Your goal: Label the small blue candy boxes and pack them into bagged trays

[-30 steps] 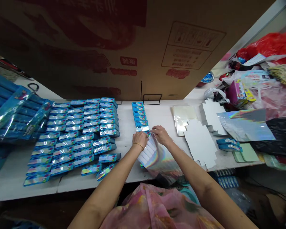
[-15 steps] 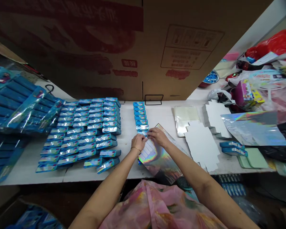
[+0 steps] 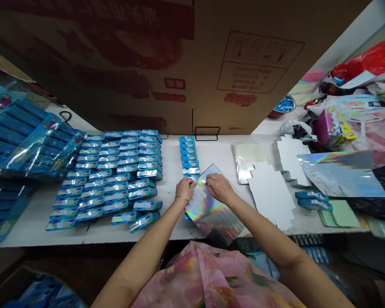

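A shiny rainbow-silver sheet (image 3: pixel 216 214), apparently a sheet of stickers, lies slanted in front of me and overhangs the table's front edge. My left hand (image 3: pixel 185 190) pinches at the sheet's upper left edge, thumb against fingers. Over the upper part of the sheet, my right hand (image 3: pixel 218 187) is closed in a pinch; anything between its fingertips is too small to make out. Just beyond my left hand runs a single column of small blue cases (image 3: pixel 189 157) with shiny labels. The sheet and my left hand cover its near end.
Rows of labelled blue cases (image 3: pixel 115 179) fill the left side, beside bagged blue cases (image 3: pixel 22 132). A large cardboard box (image 3: pixel 192 85) walls off the back. On the right are white cardboard cutouts (image 3: pixel 271 194), clear plastic bags (image 3: pixel 248 156), another silver sheet (image 3: pixel 343 175) and two blue cases (image 3: pixel 312 200).
My right hand has moved a little to the right, away from my left hand. My left hand has hardly moved, and the sheet has shifted slightly.
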A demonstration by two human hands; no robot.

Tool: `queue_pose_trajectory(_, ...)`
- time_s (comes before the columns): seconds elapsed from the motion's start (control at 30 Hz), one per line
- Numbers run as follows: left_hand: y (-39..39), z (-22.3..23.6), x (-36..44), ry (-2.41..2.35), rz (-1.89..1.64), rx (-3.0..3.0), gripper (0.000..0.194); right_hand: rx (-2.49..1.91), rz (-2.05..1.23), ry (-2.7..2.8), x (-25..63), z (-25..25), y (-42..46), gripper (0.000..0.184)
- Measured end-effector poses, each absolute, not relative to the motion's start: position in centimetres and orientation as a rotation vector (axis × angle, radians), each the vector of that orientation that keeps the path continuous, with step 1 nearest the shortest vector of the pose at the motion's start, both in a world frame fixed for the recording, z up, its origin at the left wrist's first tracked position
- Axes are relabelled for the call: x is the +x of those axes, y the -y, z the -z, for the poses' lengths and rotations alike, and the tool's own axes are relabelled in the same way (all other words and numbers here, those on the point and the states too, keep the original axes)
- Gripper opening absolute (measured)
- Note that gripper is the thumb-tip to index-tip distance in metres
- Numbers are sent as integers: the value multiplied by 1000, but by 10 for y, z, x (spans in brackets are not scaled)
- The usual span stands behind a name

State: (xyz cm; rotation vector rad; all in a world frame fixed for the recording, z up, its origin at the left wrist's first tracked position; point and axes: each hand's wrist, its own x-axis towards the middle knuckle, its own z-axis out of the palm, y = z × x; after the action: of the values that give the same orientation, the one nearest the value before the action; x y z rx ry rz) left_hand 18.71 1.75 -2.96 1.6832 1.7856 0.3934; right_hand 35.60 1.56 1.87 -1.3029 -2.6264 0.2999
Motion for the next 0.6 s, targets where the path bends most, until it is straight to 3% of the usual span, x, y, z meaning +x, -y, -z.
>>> queue_pose_trajectory(0.13,-19,29,182,-1780,-458,1696,15,-1324,-295,2626,351,-32,-28,22)
queue_pose_trajectory(0.37,-20,29,179,-1687,-564,1482,13,-1146,-289,2688,341,23,-38,27)
queue_pose_trajectory(0.6,-17,36,183,-1643,-616,1387,17,-1100,-184,2748,352,23,-29,29)
